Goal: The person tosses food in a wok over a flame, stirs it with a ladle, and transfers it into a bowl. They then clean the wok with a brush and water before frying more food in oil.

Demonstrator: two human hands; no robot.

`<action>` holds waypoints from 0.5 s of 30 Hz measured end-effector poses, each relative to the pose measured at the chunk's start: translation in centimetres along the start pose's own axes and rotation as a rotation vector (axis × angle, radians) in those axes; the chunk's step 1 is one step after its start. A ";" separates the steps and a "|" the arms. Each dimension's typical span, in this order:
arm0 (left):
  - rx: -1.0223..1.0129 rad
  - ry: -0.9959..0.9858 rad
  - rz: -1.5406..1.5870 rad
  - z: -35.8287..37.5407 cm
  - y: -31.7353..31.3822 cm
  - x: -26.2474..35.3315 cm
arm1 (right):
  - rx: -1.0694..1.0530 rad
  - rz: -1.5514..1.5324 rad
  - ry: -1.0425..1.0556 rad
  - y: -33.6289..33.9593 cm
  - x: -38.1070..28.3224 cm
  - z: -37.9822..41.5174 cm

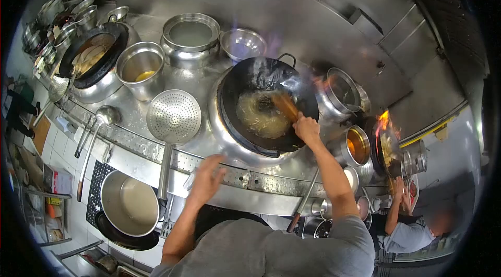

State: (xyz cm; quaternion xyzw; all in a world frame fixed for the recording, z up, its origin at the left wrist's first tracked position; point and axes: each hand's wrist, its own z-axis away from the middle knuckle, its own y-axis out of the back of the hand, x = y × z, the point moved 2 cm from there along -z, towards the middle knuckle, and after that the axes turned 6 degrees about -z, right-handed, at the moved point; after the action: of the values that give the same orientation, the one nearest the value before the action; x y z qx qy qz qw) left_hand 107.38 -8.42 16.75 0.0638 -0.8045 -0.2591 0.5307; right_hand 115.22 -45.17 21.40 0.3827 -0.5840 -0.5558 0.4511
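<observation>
My right hand [307, 129] is closed around a brown bamboo wok brush [284, 106], its far end blurred by motion. The brush reaches down into a large black wok [303, 81], where cloudy, foamy liquid [259, 115] lies over the bottom. My left hand [207, 180] hangs over the front edge of the range, holding nothing, its fingers apart and slightly blurred. Left of it lies a round perforated skimmer [174, 116], its long handle pointing toward me over the edge.
A steel pot [140, 63] and a water-filled pot [191, 32] stand behind the skimmer. A ladle [107, 115] rests at left; a deep pot [130, 203] sits below the edge. At right, a co-worker [409, 232] stands by a flaming wok [387, 141], near a pot of orange liquid [358, 145].
</observation>
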 end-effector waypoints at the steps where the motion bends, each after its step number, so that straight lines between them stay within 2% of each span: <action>1: 0.044 0.058 -0.122 1.3 1.1 -1.6 | 0.050 -0.037 -0.091 -0.3 0.3 -1.0; 3: 0.136 0.179 -0.238 4.0 2.0 -4.3 | 0.093 -0.170 -0.169 -0.9 -2.0 -2.6; 4: 0.128 0.170 -0.232 5.0 2.1 -5.1 | 0.099 -0.252 -0.200 -1.4 -3.2 -3.4; 6: 0.025 0.355 -0.190 6.4 1.9 -6.6 | 0.080 -0.375 -0.197 -1.7 -6.6 -3.8; 7: 0.011 0.350 -0.185 6.7 1.6 -6.6 | 0.024 -0.410 -0.169 0.1 -8.3 -2.7; 8: -0.016 0.416 -0.133 6.9 1.0 -6.6 | 0.031 -0.404 -0.046 -0.1 -9.0 -2.6; 9: -0.046 0.483 -0.080 7.0 0.5 -6.6 | 0.028 -0.398 -0.061 -0.1 -8.9 -2.1; 11: -0.104 0.477 -0.158 7.1 -0.2 -6.1 | -0.106 -0.488 0.173 1.1 -9.6 0.2; 13: -0.049 0.424 -0.256 7.3 -0.8 -6.3 | -0.279 -0.408 0.264 4.4 -8.7 3.6; 15: -0.041 0.437 -0.252 7.7 -1.0 -7.0 | -0.358 -0.258 0.284 7.4 -6.3 7.4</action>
State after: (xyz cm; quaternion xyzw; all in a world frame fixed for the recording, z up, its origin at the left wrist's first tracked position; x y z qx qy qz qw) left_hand 103.40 -3.99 8.23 0.2074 -0.6508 -0.3195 0.6568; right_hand 110.49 -36.34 28.28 0.4420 -0.3535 -0.6441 0.5146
